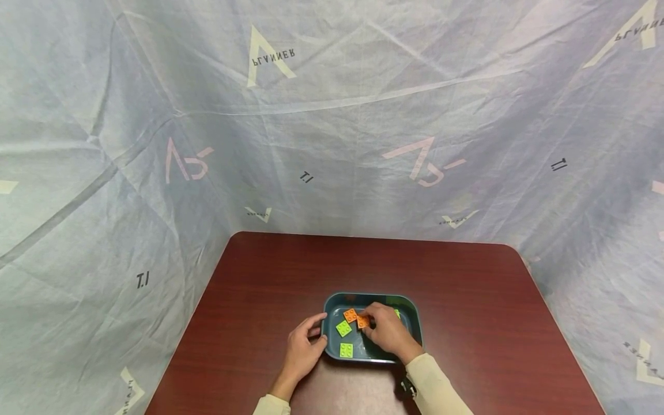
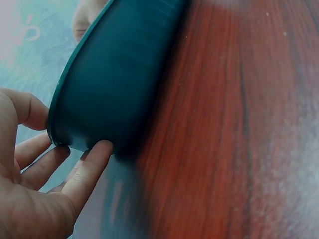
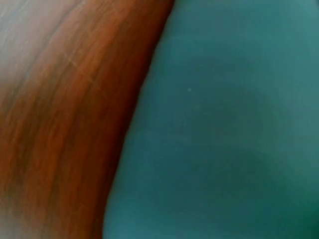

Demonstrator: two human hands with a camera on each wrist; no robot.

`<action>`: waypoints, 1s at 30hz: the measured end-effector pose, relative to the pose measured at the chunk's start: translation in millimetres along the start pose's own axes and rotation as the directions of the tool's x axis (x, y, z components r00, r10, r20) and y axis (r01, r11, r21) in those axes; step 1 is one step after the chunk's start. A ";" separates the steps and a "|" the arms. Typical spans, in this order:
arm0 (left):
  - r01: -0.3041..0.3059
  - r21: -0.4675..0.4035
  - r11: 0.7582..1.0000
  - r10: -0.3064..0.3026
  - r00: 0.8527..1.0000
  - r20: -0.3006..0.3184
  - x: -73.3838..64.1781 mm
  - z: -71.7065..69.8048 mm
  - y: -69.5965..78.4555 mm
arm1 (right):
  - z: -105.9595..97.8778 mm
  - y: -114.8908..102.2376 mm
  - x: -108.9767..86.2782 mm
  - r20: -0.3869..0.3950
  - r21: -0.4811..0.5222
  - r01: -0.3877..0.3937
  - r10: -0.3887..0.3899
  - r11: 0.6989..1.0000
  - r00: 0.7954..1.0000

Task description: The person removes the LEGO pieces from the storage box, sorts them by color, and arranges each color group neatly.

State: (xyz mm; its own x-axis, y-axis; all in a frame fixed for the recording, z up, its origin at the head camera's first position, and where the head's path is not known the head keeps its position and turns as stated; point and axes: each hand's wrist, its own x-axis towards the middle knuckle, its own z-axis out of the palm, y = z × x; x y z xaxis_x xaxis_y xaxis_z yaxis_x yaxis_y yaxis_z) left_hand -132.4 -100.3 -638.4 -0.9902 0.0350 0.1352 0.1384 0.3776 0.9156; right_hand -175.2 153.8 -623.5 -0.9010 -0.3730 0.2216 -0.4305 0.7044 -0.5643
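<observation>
A dark teal tray [image 1: 373,361] stands on the table, with toy building bricks in it. Inside it, my right hand [image 1: 388,329] pinches an orange brick [image 1: 362,322] between thumb and fingers. Close beside that brick lies another orange brick [image 1: 350,315]. Two lime green bricks, an upper green brick [image 1: 343,328] and a lower green brick [image 1: 346,350], rest in the left part. A further green brick [image 1: 397,313] shows partly behind my right hand. My left hand [image 1: 302,351] touches the tray's left end with spread fingertips. In the right wrist view, only the tray's outer wall [image 3: 214,124] and wood appear.
The tray sits toward the near side of a reddish-brown wooden table [image 1: 259,276]. Grey printed sheets [image 1: 353,144] hang behind the table and along both sides. A dark device [image 1: 408,387] is at my right wrist.
</observation>
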 end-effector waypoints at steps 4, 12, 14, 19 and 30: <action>0.016 -0.002 1.000 -0.016 1.000 0.003 1.3 -0.1 0.4 | -2.5 -0.8 0.5 -0.027 -0.002 0.023 -0.023 1.000 0.999; 0.023 -0.015 1.000 -0.023 1.000 0.009 1.5 -1.3 0.9 | -10.5 -5.5 -1.3 -0.022 0.019 0.021 -0.021 1.000 1.000; 0.025 -0.014 1.000 -0.025 1.000 0.009 1.1 -1.4 1.1 | -13.9 -7.8 -1.6 -0.015 0.023 0.016 -0.016 1.000 1.000; 0.024 -0.008 1.000 -0.024 1.000 0.008 0.9 -1.3 1.4 | -26.3 -17.1 -1.6 -0.007 0.023 0.011 -0.011 1.000 1.000; 0.015 -0.023 1.000 -0.015 1.000 0.006 1.0 -1.1 0.1 | -55.1 -34.3 7.8 -0.001 -0.063 0.030 -0.030 0.998 1.000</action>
State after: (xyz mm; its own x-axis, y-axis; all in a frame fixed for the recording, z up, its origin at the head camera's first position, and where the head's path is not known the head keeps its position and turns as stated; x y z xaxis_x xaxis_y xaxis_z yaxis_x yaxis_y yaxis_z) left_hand -133.4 -101.2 -637.7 -0.9922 0.0353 0.1195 0.1243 0.3566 0.9260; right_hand -170.5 160.0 -558.6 -0.8878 -0.3932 0.2391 -0.4595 0.7299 -0.5060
